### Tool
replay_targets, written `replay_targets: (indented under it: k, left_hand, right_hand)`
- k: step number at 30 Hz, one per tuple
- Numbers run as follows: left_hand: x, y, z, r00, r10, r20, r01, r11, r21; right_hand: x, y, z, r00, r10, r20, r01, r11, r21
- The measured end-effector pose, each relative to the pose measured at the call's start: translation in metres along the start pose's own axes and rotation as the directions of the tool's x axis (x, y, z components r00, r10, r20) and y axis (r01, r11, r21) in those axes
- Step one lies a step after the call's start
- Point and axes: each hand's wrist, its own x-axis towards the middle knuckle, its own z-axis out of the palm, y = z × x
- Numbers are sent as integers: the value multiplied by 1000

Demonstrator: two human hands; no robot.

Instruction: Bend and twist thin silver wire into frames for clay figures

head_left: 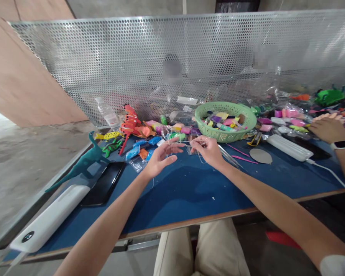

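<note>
Over the blue tabletop (172, 199), my right hand (208, 152) has its thumb and fingers pinched on a thin wire (201, 158), part of which hangs in a loop below them. Facing it, my left hand (162, 155) has its fingers apart and stretched toward the right one; whether the wire touches its fingertips is too fine to make out. Several silvery wires (229, 156) lie beside my right wrist. Blue clay packets (133, 152) and an orange one (143, 154) lie left of my left hand.
A green basket (198, 126) of clay packets stands behind my right hand. At left are a teal dinosaur (87, 161), a black phone (105, 184) and a white power bank (50, 218). A perforated metal screen (132, 57) backs the table. A co-worker's hand (329, 130) is at right.
</note>
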Motion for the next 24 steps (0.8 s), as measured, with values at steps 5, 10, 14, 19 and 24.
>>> replay_targets:
  k: [5, 10, 14, 19, 24]
  left_hand:
    - [0, 1, 13, 968, -113, -223, 108, 994, -34]
    - [2, -1, 12, 898, -126, -421, 82, 989, -121]
    - [4, -5, 11, 869, -118, -481, 36, 984, -176]
    - [2, -8, 23, 878, -159, -452, 49, 968, -245]
    - [2, -9, 31, 884, -224, -410, 96, 946, -310]
  right_hand:
    - [3, 2, 0, 993, 30, 111, -33, 999, 30]
    - [4, 8, 1, 977, 59, 206, -95, 981, 167]
    - [2, 7, 2, 967, 45, 250, -95, 977, 192]
    - [-4, 9, 10, 980, 90, 179, -141, 945, 294]
    - [-5, 12, 15, 989, 107, 107, -139, 920, 366]
